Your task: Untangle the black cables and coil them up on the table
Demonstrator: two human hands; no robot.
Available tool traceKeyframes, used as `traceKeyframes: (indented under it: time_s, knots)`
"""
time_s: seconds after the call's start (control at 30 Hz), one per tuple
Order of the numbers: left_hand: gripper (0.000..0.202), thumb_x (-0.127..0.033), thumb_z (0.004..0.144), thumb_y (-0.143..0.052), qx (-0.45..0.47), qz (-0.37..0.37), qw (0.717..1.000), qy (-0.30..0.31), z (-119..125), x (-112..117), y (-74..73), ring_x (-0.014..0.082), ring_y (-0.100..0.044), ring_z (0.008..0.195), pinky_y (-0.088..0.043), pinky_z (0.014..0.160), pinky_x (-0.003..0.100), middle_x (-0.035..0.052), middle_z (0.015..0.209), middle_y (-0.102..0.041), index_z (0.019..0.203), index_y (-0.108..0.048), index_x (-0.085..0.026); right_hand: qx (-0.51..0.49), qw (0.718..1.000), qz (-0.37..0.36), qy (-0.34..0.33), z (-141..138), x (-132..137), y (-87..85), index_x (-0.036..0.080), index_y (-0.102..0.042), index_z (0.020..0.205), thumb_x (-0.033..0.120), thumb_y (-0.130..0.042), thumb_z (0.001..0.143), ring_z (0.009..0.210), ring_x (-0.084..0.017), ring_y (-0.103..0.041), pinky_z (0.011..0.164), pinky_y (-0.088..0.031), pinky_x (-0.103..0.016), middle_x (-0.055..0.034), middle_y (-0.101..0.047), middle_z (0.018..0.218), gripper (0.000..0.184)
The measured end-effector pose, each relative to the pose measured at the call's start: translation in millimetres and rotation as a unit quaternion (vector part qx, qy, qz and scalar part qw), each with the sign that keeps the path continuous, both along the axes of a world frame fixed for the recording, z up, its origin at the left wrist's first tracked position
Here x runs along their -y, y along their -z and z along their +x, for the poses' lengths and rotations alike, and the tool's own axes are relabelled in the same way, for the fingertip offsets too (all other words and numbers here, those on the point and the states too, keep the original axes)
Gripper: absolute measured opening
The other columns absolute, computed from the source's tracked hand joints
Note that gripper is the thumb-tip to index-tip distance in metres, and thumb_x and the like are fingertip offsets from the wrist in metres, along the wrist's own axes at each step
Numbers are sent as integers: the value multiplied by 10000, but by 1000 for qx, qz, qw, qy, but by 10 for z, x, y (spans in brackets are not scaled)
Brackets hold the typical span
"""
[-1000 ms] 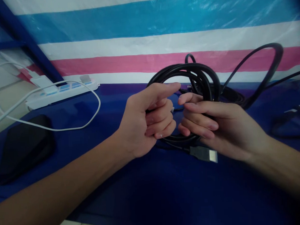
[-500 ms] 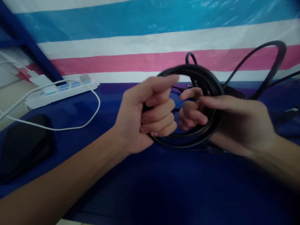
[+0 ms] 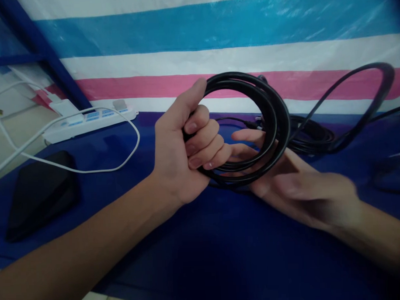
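Observation:
A black cable [image 3: 273, 121] is wound into a round coil of several loops, held up above the blue tabletop. My left hand [image 3: 190, 146] is closed around the coil's left side, fingers wrapped over the strands. At the coil's lower right is my right hand [image 3: 296, 177], partly behind the loops and blurred. Its fingers are apart and reach through or behind the coil; whether they touch it I cannot tell. From the right side of the coil, a loose length of the cable arches up and back down over the table.
Behind the hands lies more coiled black cable [image 3: 312, 135]. At left are a white power strip [image 3: 97, 123] with a white cord [image 3: 89, 171] and a black flat box [image 3: 40, 190]. A striped sheet [image 3: 183, 32] hangs behind the blue table [image 3: 190, 255].
My right hand has opened from its grip on the coil's right side and moved lower. The coil now shows as a rounder ring, still in my left hand.

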State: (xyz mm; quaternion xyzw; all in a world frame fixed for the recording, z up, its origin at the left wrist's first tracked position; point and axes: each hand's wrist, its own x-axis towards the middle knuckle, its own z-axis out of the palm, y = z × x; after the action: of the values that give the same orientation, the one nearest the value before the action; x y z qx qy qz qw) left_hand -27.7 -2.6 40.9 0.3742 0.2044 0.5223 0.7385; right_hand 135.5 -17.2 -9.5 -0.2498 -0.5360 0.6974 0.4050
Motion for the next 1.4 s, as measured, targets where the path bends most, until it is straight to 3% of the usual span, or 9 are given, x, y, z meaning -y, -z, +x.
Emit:
traceKeyframes:
  time_s: [0.2, 0.4, 0.53, 0.67, 0.8, 0.9, 1.0, 1.27, 1.4]
  knots:
    - [504, -381, 899, -327, -28, 15, 999, 34, -31, -10, -63, 50, -160, 229, -217, 318, 203, -54, 347, -61, 506, -87, -177, 147, 987, 61, -28, -22, -15, -74, 200, -460, 1127, 243, -720, 669, 971, -83, -616, 799, -524, -150, -31, -597, 1088, 528]
    - [502, -348, 877, -390, -94, 4, 992, 87, -93, -75, -112, 37, -112, 231, -145, 302, 195, -53, 341, -45, 499, -108, -174, 309, 930, 193, -55, 42, -57, -93, 150, -606, 1002, 356, -563, 819, 931, -75, -605, 835, -518, -156, -30, -624, 1029, 279]
    - [490, -343, 882, -380, -65, 11, 996, 63, -109, -70, -119, 39, -130, 231, -164, 309, 202, -55, 351, -48, 512, -106, -174, 265, 956, 128, -11, 43, -41, -91, 170, -546, 1198, 418, -521, 843, 965, -76, -621, 851, -522, -153, -50, -623, 1096, 433]
    - [490, -344, 891, -347, -69, 15, 994, 81, -113, -54, -138, 44, -118, 223, -156, 302, 198, -49, 349, -35, 508, -91, -180, 189, 975, 52, -103, 95, -26, -129, 208, -490, 1289, 325, -563, 819, 1002, -68, -622, 843, -522, -137, -55, -604, 1159, 489]
    - [456, -299, 882, -356, -85, -9, 993, 84, -115, -95, -88, 33, -111, 236, -167, 298, 174, -51, 368, -44, 515, -114, -179, 206, 958, 8, -202, 160, -74, -175, 250, -371, 1382, 196, -629, 729, 1071, -126, -607, 861, -530, -201, -79, -513, 1288, 704]
    - [419, -257, 847, -393, -105, -15, 993, 59, -118, -145, -28, 28, -122, 243, -180, 298, 166, -57, 375, -60, 505, -164, -180, 266, 934, -21, -237, 175, -127, -191, 178, -297, 1423, 298, -632, 743, 845, -135, -652, 679, -549, -214, -113, -622, 1026, 767]
    - [404, -232, 821, -423, -134, -7, 991, 22, -123, -185, 1, 29, -124, 240, -176, 298, 171, -66, 354, -83, 492, -194, -181, 254, 945, -49, -201, 178, -153, -144, 135, -331, 1385, 432, -643, 736, 694, -125, -634, 550, -519, -192, -72, -622, 795, 779]
    - [410, -240, 850, -375, -48, -7, 997, -65, -221, -296, -5, 38, -144, 244, -181, 318, 191, -74, 330, -115, 514, -148, -184, -92, 988, -59, -113, 176, -105, -97, 209, -488, 1243, 680, -614, 638, 1219, -235, -517, 998, -480, -300, -107, -465, 1338, 777]
    - [416, -274, 849, -379, -19, -43, 996, -69, -180, -269, 13, 37, -138, 244, -173, 319, 192, -76, 326, -110, 523, -136, -184, 45, 999, 9, 25, 86, -75, -134, 209, -563, 1100, 397, -753, 625, 837, -101, -636, 650, -506, -148, -44, -620, 1011, 546]
